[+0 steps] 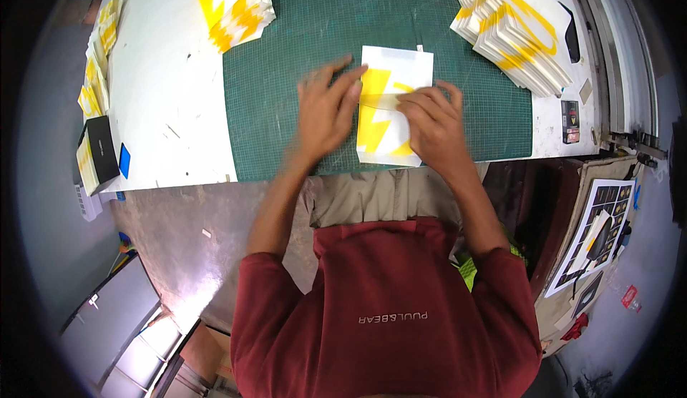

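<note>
A white paper piece (384,156) with a yellow printed shape lies upright on the green cutting mat (286,76), close to the table's front edge. Across its middle runs a thin, pale, pointed flat strip (379,101), whose exact kind I cannot tell. My right hand (436,126) pinches the strip's right end, fingers bent over the paper's right side. At the paper's left edge is my left hand (325,108), its fingers apart, thumb and forefinger tips at the edge. Both hands are slightly blurred.
Stacks of similar yellow-and-white pieces stand at the back right (512,33) and back left (236,8). More lie along the table's left end (96,62), near a black box (102,148) and a blue card (124,160). A small dark pack (570,122) sits at right.
</note>
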The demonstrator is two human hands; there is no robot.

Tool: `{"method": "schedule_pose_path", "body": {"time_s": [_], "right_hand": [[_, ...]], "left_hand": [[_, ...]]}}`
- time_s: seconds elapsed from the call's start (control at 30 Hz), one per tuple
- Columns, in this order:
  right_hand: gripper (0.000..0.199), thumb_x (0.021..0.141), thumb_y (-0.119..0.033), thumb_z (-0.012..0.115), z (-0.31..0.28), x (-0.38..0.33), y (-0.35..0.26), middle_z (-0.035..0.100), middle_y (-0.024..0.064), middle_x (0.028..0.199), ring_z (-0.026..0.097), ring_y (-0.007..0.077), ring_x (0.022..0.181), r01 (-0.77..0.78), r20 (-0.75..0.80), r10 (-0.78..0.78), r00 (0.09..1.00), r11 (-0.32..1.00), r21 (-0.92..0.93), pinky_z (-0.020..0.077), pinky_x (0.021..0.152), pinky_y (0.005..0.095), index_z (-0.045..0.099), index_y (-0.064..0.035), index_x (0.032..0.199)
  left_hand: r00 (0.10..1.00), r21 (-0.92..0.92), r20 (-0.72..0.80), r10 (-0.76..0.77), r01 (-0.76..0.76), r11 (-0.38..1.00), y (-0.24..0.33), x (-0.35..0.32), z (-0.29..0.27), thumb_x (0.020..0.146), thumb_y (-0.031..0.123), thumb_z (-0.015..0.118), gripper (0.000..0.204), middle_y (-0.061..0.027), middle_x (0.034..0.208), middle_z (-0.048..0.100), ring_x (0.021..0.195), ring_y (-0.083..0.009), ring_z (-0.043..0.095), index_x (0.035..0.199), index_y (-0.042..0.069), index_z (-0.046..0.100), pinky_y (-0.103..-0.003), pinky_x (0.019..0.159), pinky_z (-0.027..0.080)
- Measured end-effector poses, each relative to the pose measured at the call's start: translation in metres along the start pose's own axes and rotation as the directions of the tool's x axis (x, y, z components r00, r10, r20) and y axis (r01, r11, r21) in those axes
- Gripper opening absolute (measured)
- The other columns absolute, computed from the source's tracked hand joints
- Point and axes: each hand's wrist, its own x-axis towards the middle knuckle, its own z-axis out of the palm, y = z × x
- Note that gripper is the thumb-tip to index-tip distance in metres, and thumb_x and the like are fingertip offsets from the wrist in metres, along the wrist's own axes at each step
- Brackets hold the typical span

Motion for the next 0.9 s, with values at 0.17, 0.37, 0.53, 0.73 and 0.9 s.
{"method": "schedule_pose_path", "body": {"time_s": [0.17,0.37,0.53,0.73,0.9], "right_hand": [[0.020,0.076,-0.005,0.066,-0.001,-0.025,-0.037,0.070,0.0022,0.100,0.064,0.0220,0.095,0.019,0.184,-0.033,0.982,0.997,0.077,0.0409,0.107,0.0538,0.070,-0.0080,0.096],[0.034,0.069,0.002,0.069,-0.031,-0.041,-0.020,0.072,0.0036,0.102,0.068,0.0236,0.096,-0.111,0.019,0.110,0.994,0.994,0.011,0.0409,0.104,0.0542,0.071,-0.0081,0.101],[0.035,0.067,0.005,0.069,-0.036,-0.079,-0.026,0.074,0.0066,0.108,0.068,0.0249,0.101,-0.032,0.118,0.032,0.993,0.999,0.005,0.0410,0.104,0.0539,0.071,-0.0055,0.100],[0.028,0.074,0.007,0.069,-0.041,-0.066,-0.017,0.075,0.0069,0.097,0.068,0.0260,0.092,-0.170,0.140,0.149,0.979,0.973,0.156,0.0404,0.101,0.0510,0.071,-0.0063,0.098],[0.014,0.087,0.001,0.071,0.003,0.008,0.062,0.074,0.0103,0.098,0.066,0.0293,0.086,-0.166,-0.128,0.158,0.979,0.985,-0.052,0.0425,0.094,0.0443,0.071,-0.0049,0.100]], "left_hand": [[0.978,0.129,0.143,0.149,-0.168,0.977,-0.018,0.011,0.001,0.091,0.048,0.073,0.054,-0.0161,0.162,0.042,0.151,-0.0384,0.034,0.140,0.026,0.066,-0.059,0.124,0.016],[0.967,0.108,0.203,0.153,-0.177,0.978,-0.016,0.010,-0.002,0.076,0.061,0.083,0.081,-0.0153,0.168,0.032,0.156,-0.0397,0.024,0.146,0.028,0.060,-0.063,0.126,0.009],[0.946,0.161,0.313,0.089,-0.145,0.976,-0.010,0.008,-0.007,0.060,0.074,0.085,0.110,-0.0175,0.171,0.021,0.159,-0.0402,0.012,0.154,0.027,0.051,-0.067,0.125,0.003],[0.932,0.180,0.357,0.058,-0.130,0.975,-0.005,0.007,-0.010,0.053,0.076,0.087,0.127,-0.0208,0.172,0.015,0.159,-0.0429,0.007,0.160,0.025,0.041,-0.069,0.123,0.000],[0.928,0.195,0.368,0.067,-0.147,0.970,-0.003,0.013,-0.011,0.054,0.075,0.087,0.126,-0.0213,0.172,0.016,0.159,-0.0435,0.007,0.160,0.023,0.041,-0.070,0.123,0.000]]}}
